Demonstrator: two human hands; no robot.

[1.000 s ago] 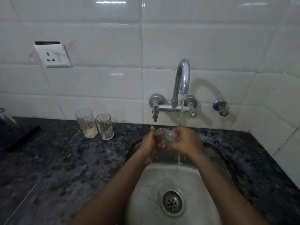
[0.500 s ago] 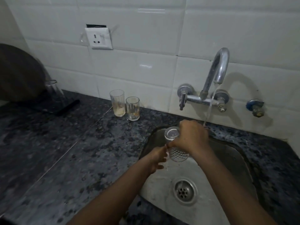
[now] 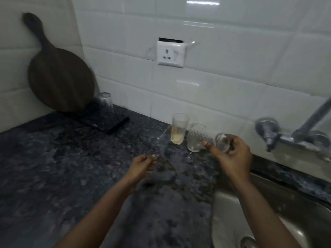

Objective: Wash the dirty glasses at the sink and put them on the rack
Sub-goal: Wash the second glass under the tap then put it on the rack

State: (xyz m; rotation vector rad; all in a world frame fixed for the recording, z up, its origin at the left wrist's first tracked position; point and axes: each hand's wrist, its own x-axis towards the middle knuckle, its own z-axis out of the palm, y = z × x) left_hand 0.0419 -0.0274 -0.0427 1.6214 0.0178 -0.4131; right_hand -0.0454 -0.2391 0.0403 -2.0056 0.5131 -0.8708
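- My right hand [image 3: 232, 156] holds a clear, knobbly-textured washed glass [image 3: 206, 138] tipped on its side, fingers curled round its base end, its open mouth pointing away from the steel sink [image 3: 268, 212].
- My left hand [image 3: 141, 164] is out over the speckled dark granite counter [image 3: 71, 176], well to the left of the sink; the fingers are loosely curled and hold nothing.
- Two dirty glasses stand upright on the counter left of the sink: a tall smooth glass [image 3: 179, 128] with a cloudy yellowish residue at the bottom, and a shorter glass [image 3: 194, 146] just beside it, partly hidden behind the one I hold.
- Far to the left of the sink, in the corner, a black rack [image 3: 114, 127] carries one clear upturned glass [image 3: 105, 104].
- A round dark wooden board [image 3: 59, 77] with a handle leans on the tiles behind the rack.
- A chrome tap [image 3: 295, 138] juts from the glossy white tiled wall above the sink; a white socket [image 3: 171, 54] sits higher up, to its left.
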